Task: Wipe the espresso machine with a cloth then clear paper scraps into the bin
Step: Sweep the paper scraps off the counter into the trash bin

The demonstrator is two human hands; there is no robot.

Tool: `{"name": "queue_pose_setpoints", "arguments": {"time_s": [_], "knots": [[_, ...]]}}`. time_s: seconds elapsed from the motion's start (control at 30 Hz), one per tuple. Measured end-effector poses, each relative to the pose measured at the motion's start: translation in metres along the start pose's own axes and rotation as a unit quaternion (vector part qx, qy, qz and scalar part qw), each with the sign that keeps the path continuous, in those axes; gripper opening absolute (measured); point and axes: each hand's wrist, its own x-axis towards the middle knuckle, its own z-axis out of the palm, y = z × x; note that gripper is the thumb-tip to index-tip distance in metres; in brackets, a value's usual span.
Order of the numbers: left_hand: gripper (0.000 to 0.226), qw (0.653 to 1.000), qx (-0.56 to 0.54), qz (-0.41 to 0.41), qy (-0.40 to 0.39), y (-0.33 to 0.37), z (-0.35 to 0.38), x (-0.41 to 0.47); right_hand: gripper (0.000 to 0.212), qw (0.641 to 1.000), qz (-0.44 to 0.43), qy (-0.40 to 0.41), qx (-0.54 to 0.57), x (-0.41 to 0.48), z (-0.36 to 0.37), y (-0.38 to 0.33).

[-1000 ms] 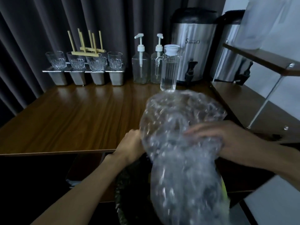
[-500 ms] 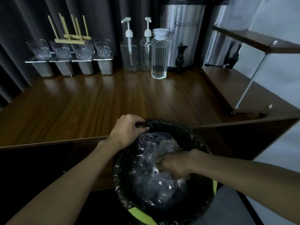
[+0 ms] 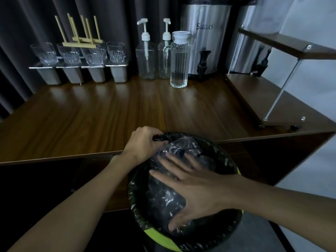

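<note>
Both hands (image 3: 200,193) at bin (image 3: 135,202) (pressing plastic (image 3: 163,197)).

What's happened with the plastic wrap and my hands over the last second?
The clear plastic wrap went down from above the bin into it. The right hand, curled on it half a second ago, now presses it with spread fingers. The left hand still grips the bin's rim.

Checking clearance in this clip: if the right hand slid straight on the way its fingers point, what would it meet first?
Likely the left hand, gripping the bin rim just past the fingers of the right hand, which lies flat on the plastic; depth is unclear.
</note>
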Motion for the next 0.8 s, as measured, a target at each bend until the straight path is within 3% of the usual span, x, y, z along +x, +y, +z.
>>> {"name": "queue_pose_setpoints", "arguments": {"time_s": [0.1, 0.23, 0.4, 0.5, 0.57, 0.7, 0.8], "knots": [[0.006, 1.000, -0.019, -0.016, 0.004, -0.002, 0.002, -0.001, 0.112, 0.990, 0.040, -0.123, -0.052, 0.025, 0.028, 0.018], [0.005, 1.000, -0.017, -0.017, 0.002, -0.002, 0.005, -0.004, 0.103, 0.975, 0.086, -0.191, -0.075, 0.049, 0.048, 0.028], [0.005, 1.000, -0.018, -0.019, 0.004, -0.002, 0.006, -0.006, 0.092, 0.980, 0.048, -0.188, -0.042, 0.046, 0.038, 0.026], [0.007, 1.000, -0.006, -0.014, 0.013, -0.001, 0.007, -0.006, 0.082, 0.996, -0.001, -0.081, 0.027, 0.028, 0.027, 0.025], [0.010, 1.000, -0.002, -0.018, 0.014, 0.000, 0.006, -0.005, 0.088, 0.998, 0.019, -0.037, 0.044, 0.021, 0.029, 0.027], [0.010, 1.000, -0.011, -0.027, 0.008, 0.003, 0.004, -0.006, 0.094, 0.988, 0.078, -0.119, -0.057, 0.024, 0.052, 0.036], [0.008, 0.999, -0.012, -0.035, 0.012, 0.003, 0.006, -0.009, 0.098, 0.986, 0.081, -0.135, -0.049, 0.025, 0.055, 0.045]]}}
